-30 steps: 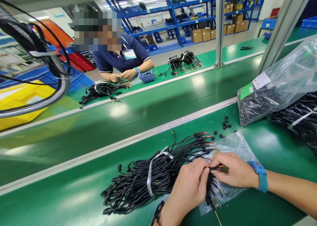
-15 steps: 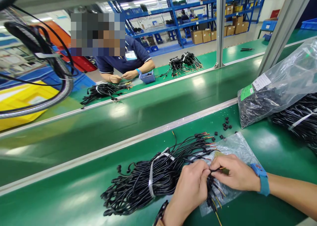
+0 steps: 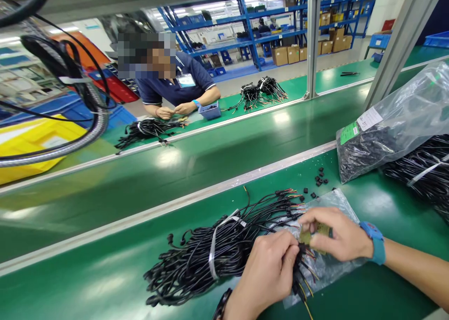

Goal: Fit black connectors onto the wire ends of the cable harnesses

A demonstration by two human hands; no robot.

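Note:
A bundle of black cables (image 3: pixel 210 257), tied with a white strap, lies on the green table in front of me. My left hand (image 3: pixel 268 271) is closed in a pinch on cable ends at the bundle's right side. My right hand (image 3: pixel 333 236), with a blue wristband, is curled over a small olive-coloured piece above a clear plastic bag (image 3: pixel 328 264); its fingertips sit close to the same coloured wire ends. Several loose black connectors (image 3: pixel 319 182) lie just beyond the bag.
A green conveyor belt (image 3: pixel 210 156) runs across the middle. Across it a person in a dark blue shirt (image 3: pixel 175 83) handles cables beside a small blue tray (image 3: pixel 209 109). At the right lie a large bag of black parts (image 3: pixel 386 133) and another cable bundle (image 3: pixel 424 170).
My right hand has lifted slightly up and away from the left, and now shows an olive piece under its fingers. The left hand stays pinched on the cable ends.

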